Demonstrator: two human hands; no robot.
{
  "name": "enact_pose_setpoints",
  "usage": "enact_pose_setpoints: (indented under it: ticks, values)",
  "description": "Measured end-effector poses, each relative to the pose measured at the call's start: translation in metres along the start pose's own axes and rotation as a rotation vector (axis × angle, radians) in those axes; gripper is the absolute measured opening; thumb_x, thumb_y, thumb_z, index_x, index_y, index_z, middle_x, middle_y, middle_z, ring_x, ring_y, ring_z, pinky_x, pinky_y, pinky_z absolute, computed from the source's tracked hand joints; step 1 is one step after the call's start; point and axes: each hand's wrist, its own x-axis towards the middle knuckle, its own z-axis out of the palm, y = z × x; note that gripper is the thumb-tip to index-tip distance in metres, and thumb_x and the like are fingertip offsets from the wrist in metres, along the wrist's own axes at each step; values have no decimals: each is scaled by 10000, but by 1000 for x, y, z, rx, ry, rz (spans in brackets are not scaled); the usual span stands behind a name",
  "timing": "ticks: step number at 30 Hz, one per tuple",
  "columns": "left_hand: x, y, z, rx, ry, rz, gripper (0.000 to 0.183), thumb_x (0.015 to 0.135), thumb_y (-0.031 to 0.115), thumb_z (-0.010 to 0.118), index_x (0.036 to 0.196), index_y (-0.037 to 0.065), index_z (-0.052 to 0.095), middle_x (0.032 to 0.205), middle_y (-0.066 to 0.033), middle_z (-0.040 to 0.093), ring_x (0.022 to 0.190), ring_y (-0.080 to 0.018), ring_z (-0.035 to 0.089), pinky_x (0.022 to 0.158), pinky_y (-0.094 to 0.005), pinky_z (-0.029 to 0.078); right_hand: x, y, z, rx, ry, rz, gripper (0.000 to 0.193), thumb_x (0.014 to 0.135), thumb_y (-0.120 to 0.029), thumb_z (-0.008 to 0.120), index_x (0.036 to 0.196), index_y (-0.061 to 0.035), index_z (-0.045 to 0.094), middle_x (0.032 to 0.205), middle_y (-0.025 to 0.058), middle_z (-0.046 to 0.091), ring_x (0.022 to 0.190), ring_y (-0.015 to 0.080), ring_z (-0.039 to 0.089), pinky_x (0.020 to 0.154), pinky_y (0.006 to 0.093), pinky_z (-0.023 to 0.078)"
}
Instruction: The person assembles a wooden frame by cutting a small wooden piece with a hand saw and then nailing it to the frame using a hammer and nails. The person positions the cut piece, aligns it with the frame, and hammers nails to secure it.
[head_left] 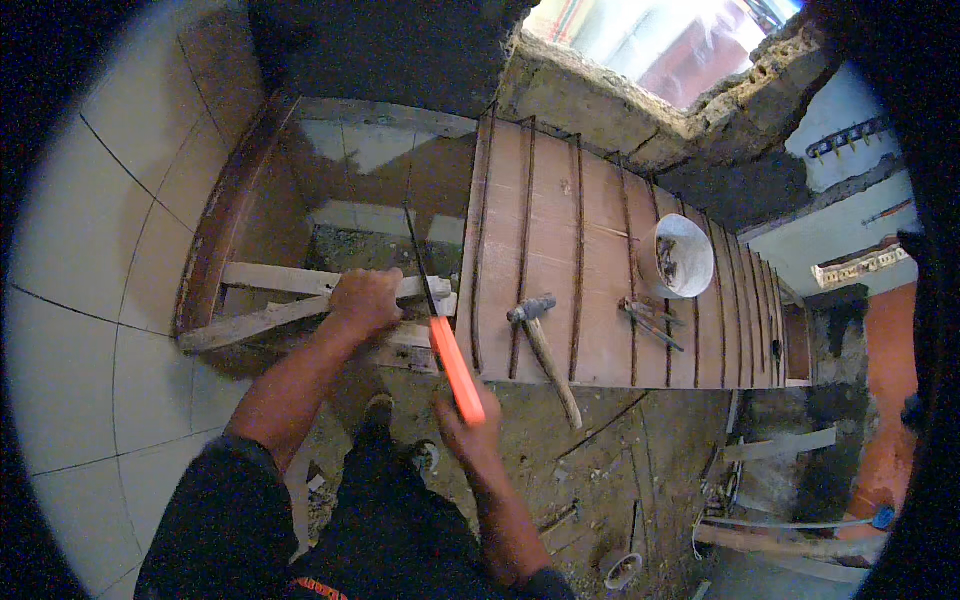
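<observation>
My right hand (470, 425) is wrapped round the orange handle of a handsaw (457, 368), whose dark blade points away from me. That blade crosses the end of a wooden strip (260, 324); I cannot tell how deep it sits in the wood. On the strip, just left of the blade, my left hand (366, 300) is closed and presses down. Beneath lies another pale wooden piece (270, 277), reaching to the brown frame on the left. To the right, a hammer (545, 350) with a wooden handle rests on the boarding.
Rusty steel bars (577, 250) run across the brown board (545, 190). Pincers (650, 322) and a white bucket (677, 257) with bits inside stand there too. Debris covers the floor (610, 470) by my feet. A tiled wall (80, 260) is at left, a broken wall opening (660, 50) beyond.
</observation>
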Motion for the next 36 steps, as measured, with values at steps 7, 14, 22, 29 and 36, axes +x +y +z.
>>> enact_pose_setpoints:
  ticks: [7,14,22,29,36]
  values:
    - [6,-7,6,-42,-50,0,357,694,300,788,940,85,645,861,-185,714,850,-388,706,783,-494,562,-58,-44,-54,-128,4,0,406,791,-83,670,1191,-11,663,761,68,631,655,169,609,625,320,507]
    - [12,-9,6,43,-96,21,400,700,318,798,999,97,650,889,-149,725,857,-361,711,787,-481,564,19,21,9,-99,67,-35,361,783,-139,732,1086,10,605,887,63,630,734,197,579,652,380,484]
    - [17,-17,21,12,-70,-9,499,633,339,876,1013,101,658,896,-151,721,855,-366,702,794,-478,560,-47,-1,-51,16,-295,262,719,837,-210,721,1483,-66,440,1356,170,598,1162,291,623,983,395,493]
    - [17,-22,30,40,-73,70,576,584,362,901,1019,78,653,867,-159,716,850,-370,698,803,-467,550,27,2,6,18,-189,131,548,838,-224,733,1315,-31,544,1169,211,648,1062,356,641,899,417,515]
    - [36,-37,35,-68,-145,12,582,585,447,893,981,77,683,890,-182,715,873,-378,696,810,-477,549,-20,-9,-46,86,-99,65,519,833,-172,727,1304,-30,563,1133,170,662,1001,292,645,863,387,518]
